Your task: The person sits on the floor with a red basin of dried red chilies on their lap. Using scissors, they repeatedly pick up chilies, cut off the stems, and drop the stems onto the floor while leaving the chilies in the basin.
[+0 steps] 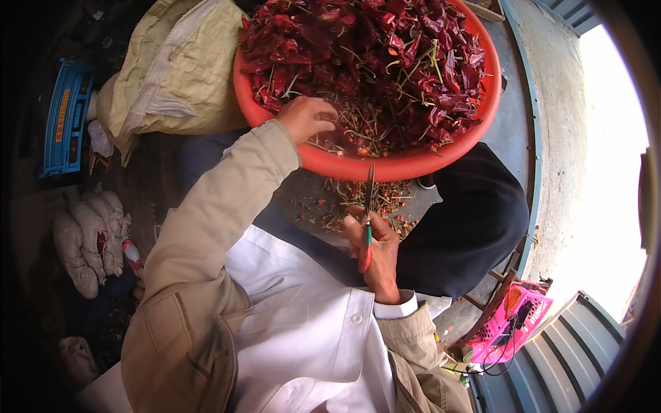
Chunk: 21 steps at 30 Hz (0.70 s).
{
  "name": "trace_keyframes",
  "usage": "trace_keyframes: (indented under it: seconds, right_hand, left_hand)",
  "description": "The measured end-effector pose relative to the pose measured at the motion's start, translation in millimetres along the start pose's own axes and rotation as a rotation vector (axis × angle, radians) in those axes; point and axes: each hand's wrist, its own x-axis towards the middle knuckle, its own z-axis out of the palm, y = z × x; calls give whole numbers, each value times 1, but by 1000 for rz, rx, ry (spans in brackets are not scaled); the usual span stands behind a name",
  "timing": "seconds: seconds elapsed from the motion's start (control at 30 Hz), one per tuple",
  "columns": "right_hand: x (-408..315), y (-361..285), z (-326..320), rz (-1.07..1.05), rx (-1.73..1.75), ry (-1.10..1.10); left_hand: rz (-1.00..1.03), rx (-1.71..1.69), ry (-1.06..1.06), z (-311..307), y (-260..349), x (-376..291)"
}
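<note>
A wide red plastic basin sits before me, heaped with dried red chili peppers. Cut stems and chili bits gather at its near side. My left hand is over the basin's near left rim, thumb and forefinger apart beside the stems, with no object visible between them. Below the near rim, my right hand grips scissors with red and green wrapped handles. Their blades point up toward the rim and look nearly closed. Some right-hand fingers are hidden.
A yellowish woven sack leans at the basin's left. Stem scraps litter the floor between my legs. Off to the left are a blue crate-like object and several pale bundles. A pink plastic basket stands at lower right.
</note>
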Motion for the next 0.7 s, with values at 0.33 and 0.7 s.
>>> trace_keyframes:
  seconds: [0.33,0.7]
  right_hand:
    - [1,-2,3,-84,-60,-52]
    - [-21,3,-9,-70,-116,-40]
  left_hand:
    - [-278,-1190,147,-25,40,-32]
    - [-134,-1469,82,-25,50,-53]
